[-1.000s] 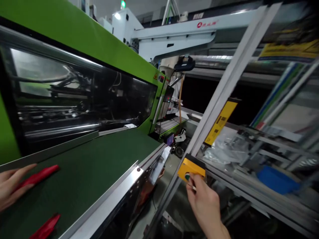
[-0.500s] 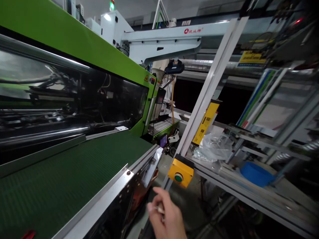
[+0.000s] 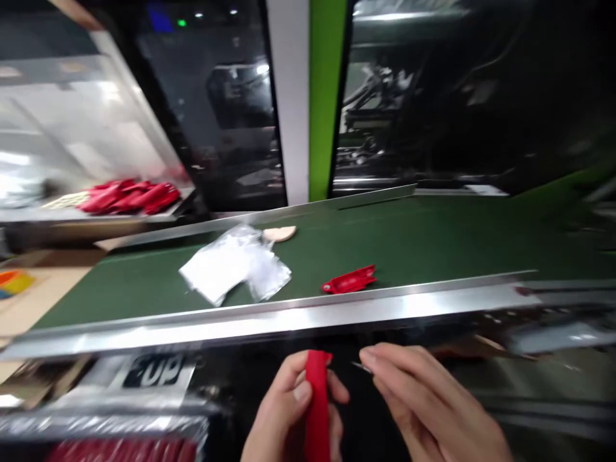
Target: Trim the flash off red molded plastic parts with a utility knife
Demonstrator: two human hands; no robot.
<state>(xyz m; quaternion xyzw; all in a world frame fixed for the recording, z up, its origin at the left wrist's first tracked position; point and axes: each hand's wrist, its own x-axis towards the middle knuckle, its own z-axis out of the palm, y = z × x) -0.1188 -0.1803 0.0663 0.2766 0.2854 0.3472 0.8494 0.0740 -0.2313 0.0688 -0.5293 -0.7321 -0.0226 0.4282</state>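
My left hand is closed around a long red plastic part, held upright in front of the conveyor's near edge. My right hand is just to the right, apart from it. Its thumb and fingertips pinch a small, thin metal-looking piece, most of it hidden by the fingers. Beyond the hands, a second red plastic part lies on the green conveyor belt, close to the near rail. It looks hollow and has a pale dot at its left end.
Clear plastic bags and a pale half-round piece lie on the belt. Metal rails edge it. Several red parts are piled on a shelf at left. A plastic-lined box with dark red contents sits below left.
My view has swung left, from the machine's far end and the yellow button box to the belt. Both hands now show, with the red part in the left; earlier only one hand was visible.
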